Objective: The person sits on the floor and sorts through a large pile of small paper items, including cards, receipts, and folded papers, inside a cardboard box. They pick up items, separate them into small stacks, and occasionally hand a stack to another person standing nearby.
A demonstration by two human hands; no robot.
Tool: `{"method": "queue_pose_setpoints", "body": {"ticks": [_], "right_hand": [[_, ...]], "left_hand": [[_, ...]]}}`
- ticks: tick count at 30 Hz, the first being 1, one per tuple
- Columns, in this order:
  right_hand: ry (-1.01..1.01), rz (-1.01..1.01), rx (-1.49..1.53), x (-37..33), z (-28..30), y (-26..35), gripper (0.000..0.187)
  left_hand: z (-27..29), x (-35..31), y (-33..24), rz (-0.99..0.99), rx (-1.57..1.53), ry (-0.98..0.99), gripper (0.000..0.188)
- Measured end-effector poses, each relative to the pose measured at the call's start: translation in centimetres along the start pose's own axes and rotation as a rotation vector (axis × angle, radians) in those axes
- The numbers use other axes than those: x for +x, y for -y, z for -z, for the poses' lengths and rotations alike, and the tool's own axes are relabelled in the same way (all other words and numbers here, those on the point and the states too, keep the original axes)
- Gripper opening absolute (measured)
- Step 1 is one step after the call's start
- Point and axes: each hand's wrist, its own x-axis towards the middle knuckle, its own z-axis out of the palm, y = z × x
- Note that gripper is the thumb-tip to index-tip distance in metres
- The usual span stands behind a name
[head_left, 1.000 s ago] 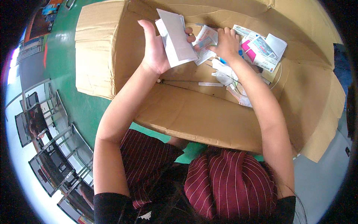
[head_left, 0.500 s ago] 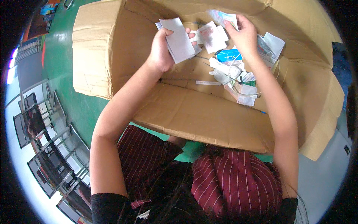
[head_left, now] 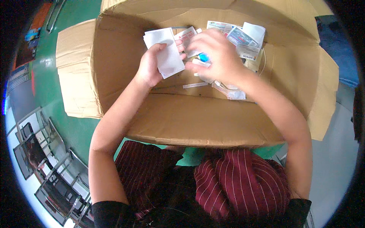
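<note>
Cardboard box (head_left: 213,119): looks part-sorted to me, right hand (head_left: 218,55) motion-blurred over mid-floor, can't tell if its fingers grip anything; left hand (head_left: 151,67), nearer the box's left edge, has thumb and fingers clamping a stack of white cards (head_left: 169,57). So one stack gathered; outside it, white sheet (head_left: 255,32) and blue-grey card (head_left: 242,39) lie loose toward the far right corner, clear packet (head_left: 237,94) and white strip (head_left: 195,85) toward the near edge. Small blue item (head_left: 203,57) sits by the right fingers, contact unclear.
</note>
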Motion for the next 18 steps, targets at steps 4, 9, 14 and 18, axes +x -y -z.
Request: {"method": "queue_pose_setpoints", "body": {"ticks": [4, 9, 14, 18], "right_hand": [[-0.231, -0.710, -0.490, -6.3, 3.3, -7.2, 0.040], [-0.182, -1.025, -0.465, -9.4, 4.1, -11.5, 0.047], [-0.096, -0.840, -0.065, -7.6, 2.5, -12.8, 0.029], [-0.092, -0.798, 0.239, -6.6, 3.0, -13.5, 0.024]], "left_hand": [[-0.9, 0.3, 0.0, -0.067, 0.121, 0.021, 0.043], [-2.5, 0.4, 0.9, -0.055, 0.205, 0.092, 0.037], [-1.8, 1.1, 2.6, 0.025, 0.205, 0.103, 0.033], [-1.4, 2.5, 3.5, 0.008, 0.253, 0.041, 0.028]]}}
